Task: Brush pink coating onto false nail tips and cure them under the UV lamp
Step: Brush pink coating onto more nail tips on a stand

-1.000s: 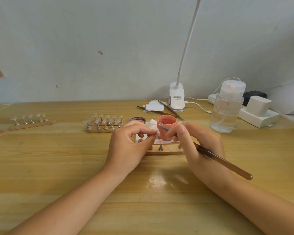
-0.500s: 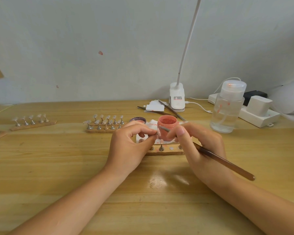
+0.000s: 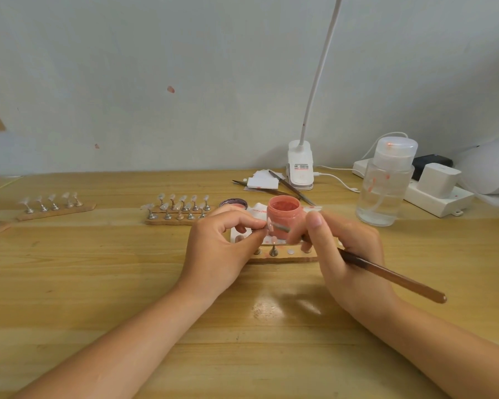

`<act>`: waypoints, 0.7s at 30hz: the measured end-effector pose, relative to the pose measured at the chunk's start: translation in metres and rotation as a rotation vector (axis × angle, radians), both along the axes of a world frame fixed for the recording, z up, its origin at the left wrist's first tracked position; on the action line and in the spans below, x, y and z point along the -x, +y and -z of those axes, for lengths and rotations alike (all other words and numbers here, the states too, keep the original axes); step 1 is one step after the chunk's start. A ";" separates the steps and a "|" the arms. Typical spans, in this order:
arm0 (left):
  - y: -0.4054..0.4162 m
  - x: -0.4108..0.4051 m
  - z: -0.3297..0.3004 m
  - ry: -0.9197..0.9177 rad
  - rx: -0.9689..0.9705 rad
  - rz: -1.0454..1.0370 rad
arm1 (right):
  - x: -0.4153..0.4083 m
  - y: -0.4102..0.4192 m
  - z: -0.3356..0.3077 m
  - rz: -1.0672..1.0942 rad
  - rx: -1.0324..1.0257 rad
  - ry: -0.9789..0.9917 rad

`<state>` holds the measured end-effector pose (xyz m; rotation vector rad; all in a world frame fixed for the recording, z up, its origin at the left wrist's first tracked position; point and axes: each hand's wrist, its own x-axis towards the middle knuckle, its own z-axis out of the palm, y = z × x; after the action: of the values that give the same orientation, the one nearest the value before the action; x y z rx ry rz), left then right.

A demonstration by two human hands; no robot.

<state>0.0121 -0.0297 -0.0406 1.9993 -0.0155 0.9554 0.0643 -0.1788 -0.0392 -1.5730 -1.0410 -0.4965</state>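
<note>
My left hand [image 3: 219, 249] pinches a small false nail tip [image 3: 270, 224] between thumb and forefinger, just in front of the open pink jar [image 3: 284, 212]. My right hand [image 3: 343, 249] grips a long brown brush [image 3: 392, 276], whose bristle end lies against the tip. Beneath both hands sits a wooden holder strip [image 3: 283, 256] with metal pegs. Its left part is hidden by my left hand.
Two more wooden strips of clear nail tips stand at centre left [image 3: 179, 210] and far left [image 3: 52, 207]. A white clip lamp [image 3: 300, 168], a clear pump bottle [image 3: 385, 185], a power strip [image 3: 432, 194], white cards and tweezers [image 3: 264, 182] sit behind.
The brush tip has shifted slightly over the nail tip, and my right hand has moved a little. My left hand keeps its pinch in the same place.
</note>
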 end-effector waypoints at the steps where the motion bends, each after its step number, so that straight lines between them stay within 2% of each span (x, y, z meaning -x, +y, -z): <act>1: 0.000 0.000 0.000 0.003 -0.003 0.001 | 0.000 0.001 -0.001 0.013 0.010 -0.009; 6: 0.000 0.000 -0.001 0.014 0.005 0.004 | 0.001 0.000 0.002 -0.052 -0.029 0.157; 10: 0.000 0.000 -0.001 0.019 0.000 0.004 | 0.001 0.002 -0.002 0.003 0.008 0.062; 15: -0.002 0.000 -0.002 0.014 0.008 -0.007 | 0.001 0.001 0.001 -0.046 -0.072 0.240; 19: -0.001 0.001 -0.002 0.020 0.002 -0.009 | 0.001 0.001 -0.001 -0.025 -0.026 0.122; 21: -0.001 0.001 -0.003 0.025 0.007 -0.010 | 0.002 0.002 0.000 -0.033 0.012 0.147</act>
<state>0.0109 -0.0308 -0.0380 2.0064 0.0115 0.9358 0.0626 -0.1768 -0.0390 -1.5754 -0.9581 -0.3470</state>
